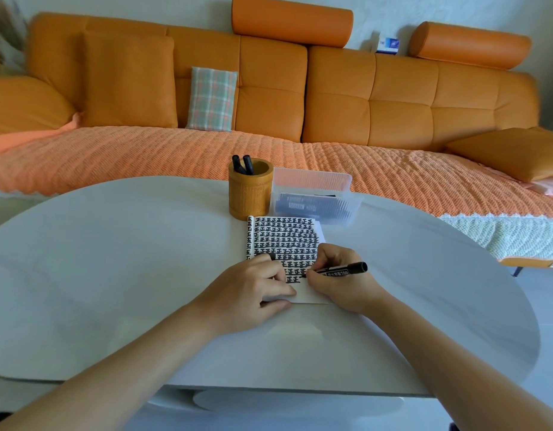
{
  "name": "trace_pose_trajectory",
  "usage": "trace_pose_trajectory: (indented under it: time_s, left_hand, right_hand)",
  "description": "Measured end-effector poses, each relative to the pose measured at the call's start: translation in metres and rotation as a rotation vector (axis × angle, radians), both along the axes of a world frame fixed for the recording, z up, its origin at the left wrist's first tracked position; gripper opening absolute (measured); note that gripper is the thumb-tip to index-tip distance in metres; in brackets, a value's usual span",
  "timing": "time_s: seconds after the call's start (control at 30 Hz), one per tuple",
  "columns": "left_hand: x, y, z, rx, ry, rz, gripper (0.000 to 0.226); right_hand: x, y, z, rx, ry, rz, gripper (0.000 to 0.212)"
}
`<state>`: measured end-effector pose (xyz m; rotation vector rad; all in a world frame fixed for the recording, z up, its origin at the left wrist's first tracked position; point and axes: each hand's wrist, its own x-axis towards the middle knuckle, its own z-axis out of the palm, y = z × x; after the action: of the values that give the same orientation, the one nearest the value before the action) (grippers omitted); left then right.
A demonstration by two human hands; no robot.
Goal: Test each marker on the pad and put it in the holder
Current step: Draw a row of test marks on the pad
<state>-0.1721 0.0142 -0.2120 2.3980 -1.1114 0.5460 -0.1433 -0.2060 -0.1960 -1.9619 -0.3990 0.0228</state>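
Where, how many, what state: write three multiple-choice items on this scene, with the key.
1. Where is the clear box? A) left of the holder B) right of it C) inside it
2. How many markers stand in the holder? A) two B) none C) five
3. What is the right hand doing? A) lying open B) making a fist C) gripping a marker on the pad
1 B, box sits at the holder's right; 2 A, two black ends stick out; 3 C, its tip touches the paper.

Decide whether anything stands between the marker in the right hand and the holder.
Nothing visible does. The marker in the right hand touches the pad; the holder stands just beyond the pad, two markers inside, room left. The plastic box sits beside it.
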Motion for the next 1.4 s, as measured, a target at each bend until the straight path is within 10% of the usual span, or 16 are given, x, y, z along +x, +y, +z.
trace_pose_trajectory:
  time_s: [1.4]
  left_hand:
    - [0.0002,-0.0001,0.005,-0.005,0.077,0.003,0.021]
  right_hand:
    - [0.0029,-0.005,0.0054,0.207,0.105,-0.026,0.016]
